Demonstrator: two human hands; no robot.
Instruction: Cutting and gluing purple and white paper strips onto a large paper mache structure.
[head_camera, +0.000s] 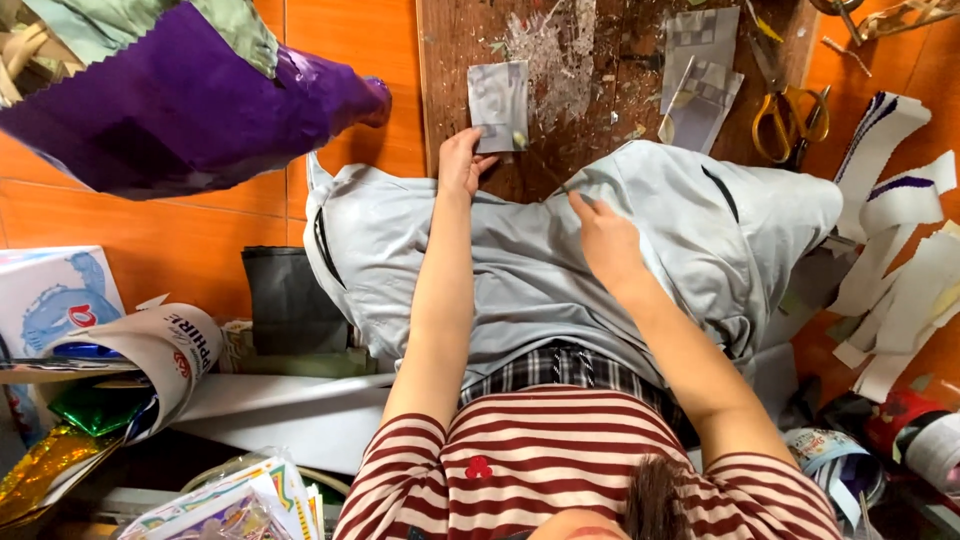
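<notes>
Your left hand (460, 160) presses fingertips on the near edge of the grey paper piece (498, 106) on the wooden board (600, 80), while your right hand (603, 235), nearer and to the right, pinches a thin tool (545, 168).

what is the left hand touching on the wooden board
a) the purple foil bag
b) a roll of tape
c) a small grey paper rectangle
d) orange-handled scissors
c: the left hand has its fingertips on the lower edge of the small grey paper rectangle; the orange-handled scissors lie apart at the right.
</notes>
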